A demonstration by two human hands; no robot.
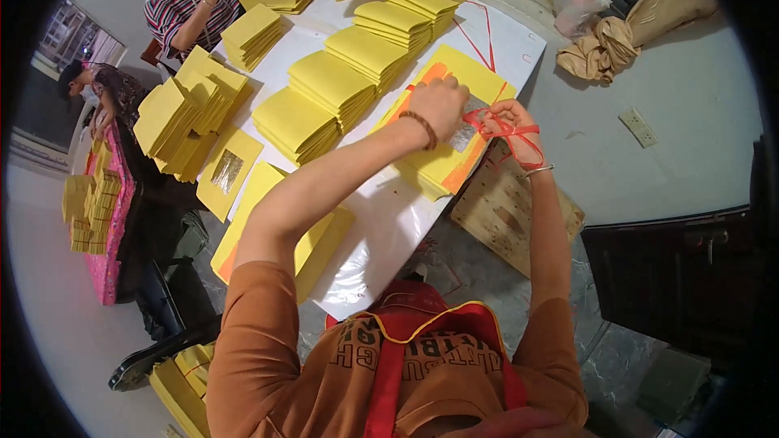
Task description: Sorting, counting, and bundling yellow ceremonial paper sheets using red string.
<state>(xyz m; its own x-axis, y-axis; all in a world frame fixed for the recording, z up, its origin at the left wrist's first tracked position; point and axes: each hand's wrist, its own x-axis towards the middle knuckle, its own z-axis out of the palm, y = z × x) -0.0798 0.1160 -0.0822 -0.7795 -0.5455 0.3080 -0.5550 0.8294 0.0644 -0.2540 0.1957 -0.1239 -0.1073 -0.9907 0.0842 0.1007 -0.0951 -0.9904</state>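
Observation:
A stack of flat yellow paper envelopes (438, 164) with a clear window and orange-marked edges lies at the table's right edge. My left hand (438, 105) rests on top of it with the fingers curled under. What those fingers hold, if anything, is hidden, though a bit of red string shows beside them. Just to the right, my right hand (513, 126) is closed on red string (497, 131). Loops of the string wrap round its fingers and palm, and part of it runs toward the left hand. The string crosses the stack near its far end.
Folded yellow bundles (333, 81) stand in a row across the white table (357, 268). More piles (191, 113) sit to the left. One person (195, 8) handles yellow paper at the far side; another (114, 97) bends over a pink-covered table (118, 219). A wooden stool (511, 211) stands below the table's edge.

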